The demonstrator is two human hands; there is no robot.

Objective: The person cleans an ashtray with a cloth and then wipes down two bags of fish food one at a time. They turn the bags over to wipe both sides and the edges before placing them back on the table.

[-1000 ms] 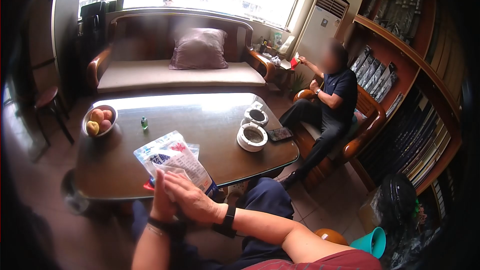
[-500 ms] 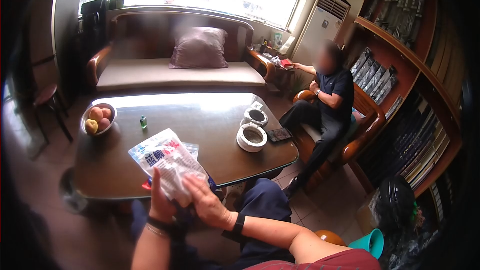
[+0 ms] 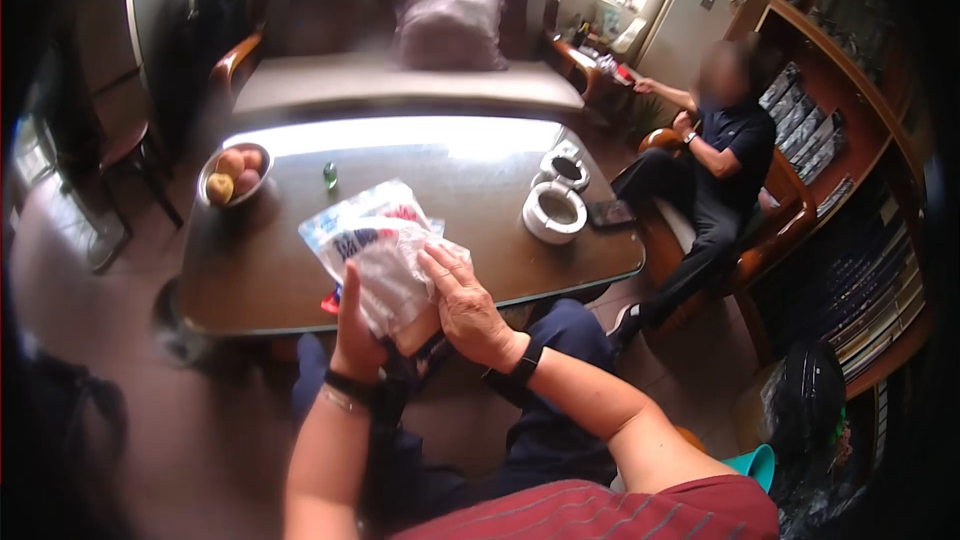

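My right hand [image 3: 472, 308] presses a thin white sheet [image 3: 405, 275], like a tissue or film, its fingers bent over the sheet's right edge. Facing it from the left, my left hand [image 3: 358, 335] has its thumb stretched upward. Its other fingers are partly covered by the sheet, and skin shows below the sheet's lower edge. Just beyond both hands a white and blue printed packet [image 3: 345, 225] with large dark and red characters lies at the near edge of the dark table [image 3: 250, 290]. The sheet overlaps its lower part.
A metal bowl of fruit [image 3: 262, 180] and a small green bottle [image 3: 330, 175] stand on the table's left. To the right are a white round container [image 3: 554, 214] and a phone [image 3: 610, 213]. A seated person [image 3: 735, 135] holds something red. A sofa [image 3: 400, 85] stands behind.
The view has tipped down and left, so the room sits higher and further right. My right hand's fingers have shifted upward along the white sheet; the left thumb still points up.
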